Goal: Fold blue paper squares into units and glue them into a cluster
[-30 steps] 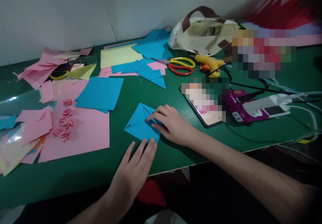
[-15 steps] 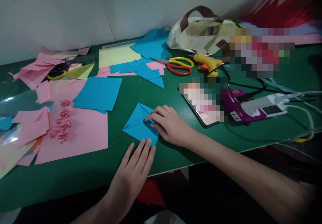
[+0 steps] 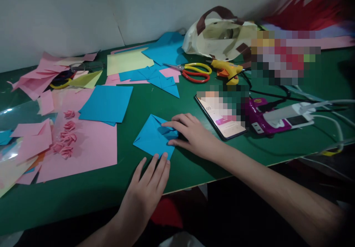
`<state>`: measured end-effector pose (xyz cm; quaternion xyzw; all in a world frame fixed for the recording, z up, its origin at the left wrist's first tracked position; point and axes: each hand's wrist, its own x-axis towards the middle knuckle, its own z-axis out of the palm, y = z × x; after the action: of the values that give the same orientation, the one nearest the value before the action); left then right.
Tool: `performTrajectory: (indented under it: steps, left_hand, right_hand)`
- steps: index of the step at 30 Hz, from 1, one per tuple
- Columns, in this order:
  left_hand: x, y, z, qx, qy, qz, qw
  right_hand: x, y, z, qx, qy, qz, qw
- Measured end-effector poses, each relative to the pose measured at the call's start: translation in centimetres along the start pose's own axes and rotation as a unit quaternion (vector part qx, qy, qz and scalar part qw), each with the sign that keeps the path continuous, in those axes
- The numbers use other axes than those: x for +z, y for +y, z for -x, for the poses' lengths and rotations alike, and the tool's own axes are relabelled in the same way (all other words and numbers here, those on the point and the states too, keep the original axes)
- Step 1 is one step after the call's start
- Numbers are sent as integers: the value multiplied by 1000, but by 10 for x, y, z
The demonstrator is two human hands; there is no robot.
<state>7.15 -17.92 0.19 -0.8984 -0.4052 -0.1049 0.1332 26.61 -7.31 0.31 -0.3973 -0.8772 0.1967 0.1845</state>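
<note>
A folded blue paper [image 3: 151,136] lies on the green table, its corners turned in toward the middle. My left hand [image 3: 151,178] rests flat with fingers spread, its fingertips on the paper's near edge. At the paper's right side, my right hand [image 3: 188,132] has its thumb and fingers around a raised flap, holding it. Part of that flap is hidden behind the fingers. To the left, a stack of blue squares [image 3: 107,102] sits on a pink sheet [image 3: 94,147], near several small pink paper roses [image 3: 69,138].
A phone [image 3: 222,117] lies right of the paper, beside a purple power strip [image 3: 263,117] with cables. Scissors [image 3: 196,73], a yellow glue gun [image 3: 227,69] and a cream bag [image 3: 216,40] are farther back. Pink scraps [image 3: 36,132] lie at the left.
My right hand has shifted slightly right, and the flap at its fingers now stands raised from the paper. My left hand has stayed nearly still. The view has moved a little.
</note>
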Motion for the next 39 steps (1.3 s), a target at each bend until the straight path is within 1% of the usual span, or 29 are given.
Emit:
performTrajectory:
  steps: [2, 8, 11, 14, 19, 22, 25, 30, 33, 36, 39]
  left_hand:
    - [0, 0, 0, -2, 0, 1, 1000]
    - [3, 0, 4, 5, 0, -3, 1000]
    - [4, 0, 5, 10, -7, -8, 1000]
    - [5, -1, 7, 8, -16, -7, 1000]
    - [7, -1, 10, 14, -20, -10, 1000]
    - [7, 0, 11, 11, -25, -7, 1000]
    - [6, 1, 12, -7, -43, 5, 999]
    - [3, 0, 13, -5, -25, 36, 999]
    - [0, -4, 12, -27, -44, 54, 997]
    - [-2, -8, 11, -57, -42, 56, 996]
    - [-2, -9, 11, -67, -36, 62, 995]
  right_hand:
    - [0, 3, 0, 9, 5, -17, 1000]
    - [1, 11, -1, -26, 39, -75, 996]
    - [2, 16, -2, -50, 56, -71, 995]
    - [1, 18, 0, -73, 58, -59, 994]
    - [-2, 17, 4, -91, 23, -39, 995]
    - [-1, 12, 5, -90, 19, -21, 996]
    - [2, 6, 4, -83, 12, -13, 996]
    - [-2, -2, -2, -64, 13, -74, 995]
    - [-10, -1, -2, -88, 3, -126, 988]
    - [-16, 3, 1, -118, -40, -164, 979]
    - [-17, 7, 5, -117, -73, -163, 977]
